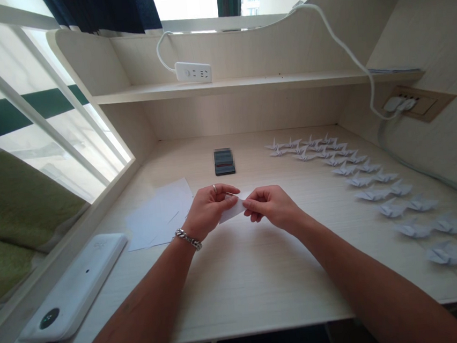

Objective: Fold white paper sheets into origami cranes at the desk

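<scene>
Above the middle of the pale wooden desk (pixel 239 278), both my hands pinch a small folded piece of white paper (pixel 232 211). My left hand (pixel 210 208), with a ring and a chain bracelet, is closed on its left end. My right hand (pixel 270 206) is closed on its right end with thumb and fingertips. A loose stack of white paper sheets (pixel 158 215) lies just left of my left hand. Several folded paper cranes (pixel 369 179) lie in two rows along the right side of the desk.
A dark phone (pixel 224 161) lies flat behind my hands. A white elongated device (pixel 75 286) rests at the desk's left front edge. On the shelf stands a white power strip (pixel 193 71), its cable (pixel 346 47) running to a wall socket (pixel 406 103) at the right.
</scene>
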Action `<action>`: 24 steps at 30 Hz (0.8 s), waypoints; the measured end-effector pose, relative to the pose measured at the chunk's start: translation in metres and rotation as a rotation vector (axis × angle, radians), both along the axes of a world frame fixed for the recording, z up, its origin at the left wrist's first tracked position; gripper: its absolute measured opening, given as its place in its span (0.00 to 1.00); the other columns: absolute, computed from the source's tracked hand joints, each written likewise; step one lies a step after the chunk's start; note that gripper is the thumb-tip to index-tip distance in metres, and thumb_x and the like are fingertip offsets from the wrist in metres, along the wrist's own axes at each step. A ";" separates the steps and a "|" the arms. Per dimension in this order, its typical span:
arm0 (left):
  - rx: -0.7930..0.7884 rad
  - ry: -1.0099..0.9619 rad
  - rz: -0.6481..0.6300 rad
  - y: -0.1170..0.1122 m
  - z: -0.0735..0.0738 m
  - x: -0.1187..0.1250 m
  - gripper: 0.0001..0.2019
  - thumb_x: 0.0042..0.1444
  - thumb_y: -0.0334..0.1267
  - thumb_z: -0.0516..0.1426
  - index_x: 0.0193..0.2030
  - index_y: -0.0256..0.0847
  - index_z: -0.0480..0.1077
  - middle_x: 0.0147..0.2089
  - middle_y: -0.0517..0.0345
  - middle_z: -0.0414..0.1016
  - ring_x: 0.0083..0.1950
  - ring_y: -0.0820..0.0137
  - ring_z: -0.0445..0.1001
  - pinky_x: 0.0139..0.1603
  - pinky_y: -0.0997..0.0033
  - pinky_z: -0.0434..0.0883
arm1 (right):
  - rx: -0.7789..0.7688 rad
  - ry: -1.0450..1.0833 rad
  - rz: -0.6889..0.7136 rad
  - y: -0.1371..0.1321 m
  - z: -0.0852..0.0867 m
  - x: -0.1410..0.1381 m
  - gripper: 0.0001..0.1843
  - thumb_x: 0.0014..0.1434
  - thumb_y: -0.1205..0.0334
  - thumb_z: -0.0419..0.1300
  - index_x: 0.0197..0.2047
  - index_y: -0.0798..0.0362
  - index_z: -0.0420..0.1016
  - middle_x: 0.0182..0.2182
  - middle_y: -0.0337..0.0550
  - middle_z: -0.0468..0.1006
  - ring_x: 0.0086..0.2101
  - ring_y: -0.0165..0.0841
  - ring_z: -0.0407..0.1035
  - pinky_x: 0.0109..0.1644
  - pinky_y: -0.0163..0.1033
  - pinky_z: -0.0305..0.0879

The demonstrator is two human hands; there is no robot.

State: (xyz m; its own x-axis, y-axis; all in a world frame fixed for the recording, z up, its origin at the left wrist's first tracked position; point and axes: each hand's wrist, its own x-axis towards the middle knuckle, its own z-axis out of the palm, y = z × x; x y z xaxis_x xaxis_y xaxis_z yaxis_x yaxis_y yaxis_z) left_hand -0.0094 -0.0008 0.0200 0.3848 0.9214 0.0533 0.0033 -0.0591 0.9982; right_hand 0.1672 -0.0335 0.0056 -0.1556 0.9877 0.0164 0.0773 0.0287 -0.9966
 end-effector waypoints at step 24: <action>0.077 0.157 0.055 0.002 0.001 -0.004 0.13 0.46 0.43 0.65 0.31 0.34 0.76 0.26 0.55 0.76 0.26 0.73 0.69 0.26 0.74 0.63 | 0.026 -0.016 -0.025 0.000 0.003 0.006 0.17 0.50 0.50 0.66 0.29 0.58 0.75 0.24 0.45 0.78 0.22 0.29 0.71 0.27 0.35 0.67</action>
